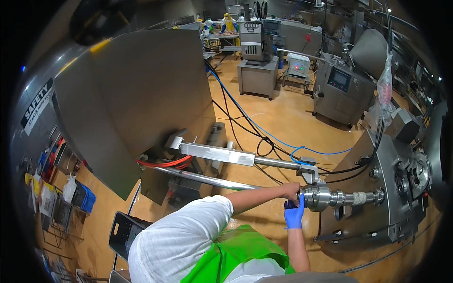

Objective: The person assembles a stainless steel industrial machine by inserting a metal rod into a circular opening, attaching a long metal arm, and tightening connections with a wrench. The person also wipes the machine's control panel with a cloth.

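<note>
Both my hands are at the left end of a steel pipe fitting (317, 197), a thick ringed collar on a horizontal pipe that runs into a machine. My bare left hand (291, 191) reaches across from the left, its fingers curled down over the fitting's end and partly hidden. Below it, my right hand (293, 216) in a blue glove is closed round the same end, thumb upright against the collar. A long shiny steel tube (212, 180) meets my hands from the left. Above it a square-sided arm with a rod (276, 162) ends in a bracket (309, 173) over the collar.
A large steel housing (151, 104) stands at left, with a red hose (165, 164) under it. The steel machine (356, 207) is at right. Black cables and a blue hose (278, 141) trail over the floor. Farther off are a control cabinet (339, 87) and people in yellow aprons (230, 24).
</note>
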Demonstrator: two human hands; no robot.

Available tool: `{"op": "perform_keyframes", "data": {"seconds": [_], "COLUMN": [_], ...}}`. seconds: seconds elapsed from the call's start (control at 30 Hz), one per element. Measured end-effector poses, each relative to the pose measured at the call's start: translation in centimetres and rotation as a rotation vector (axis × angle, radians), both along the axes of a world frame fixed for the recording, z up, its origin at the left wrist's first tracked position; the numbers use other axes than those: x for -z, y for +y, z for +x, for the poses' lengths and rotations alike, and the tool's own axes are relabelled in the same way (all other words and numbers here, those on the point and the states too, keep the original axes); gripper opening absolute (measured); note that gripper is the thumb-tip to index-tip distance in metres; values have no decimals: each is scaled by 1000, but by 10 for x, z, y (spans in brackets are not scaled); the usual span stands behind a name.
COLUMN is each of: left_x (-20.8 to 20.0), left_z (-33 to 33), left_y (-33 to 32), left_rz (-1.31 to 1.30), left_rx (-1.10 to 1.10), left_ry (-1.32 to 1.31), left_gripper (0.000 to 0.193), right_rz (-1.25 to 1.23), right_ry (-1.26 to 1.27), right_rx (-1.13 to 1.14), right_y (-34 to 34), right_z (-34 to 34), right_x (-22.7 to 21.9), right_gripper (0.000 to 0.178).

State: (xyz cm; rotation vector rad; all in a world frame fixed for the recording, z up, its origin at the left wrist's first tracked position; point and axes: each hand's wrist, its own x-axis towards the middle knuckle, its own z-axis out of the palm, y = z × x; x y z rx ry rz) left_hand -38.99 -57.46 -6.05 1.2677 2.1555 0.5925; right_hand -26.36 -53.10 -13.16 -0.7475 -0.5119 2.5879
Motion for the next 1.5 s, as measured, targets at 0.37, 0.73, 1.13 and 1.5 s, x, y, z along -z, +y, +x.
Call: {"op": "perform_keyframes", "data": {"seconds": [0.37,0.73,1.13,1.5], "left_x": [27,-29,-16,-20], "left_z": [-18,-48,-46,-45], "left_y": [-26,-206,-222,-222], "left_rz": [80,-296,-271,-258], "left_rx": [-115,56,-127,-134], "left_ry": [-138,378,367,392], "left_gripper": [78,75,38,35], "right_rz": [-48,-65,31,134], "right_ry": [133,-210,-300,-32], "right_rx": [-45,-8,6,132], "right_y": [-11,-8,-3,-27], "right_z": [-2,16,-17,-10], "right_x": [-2,-4,-26,-20], "right_gripper": [55,51,40,46]}}
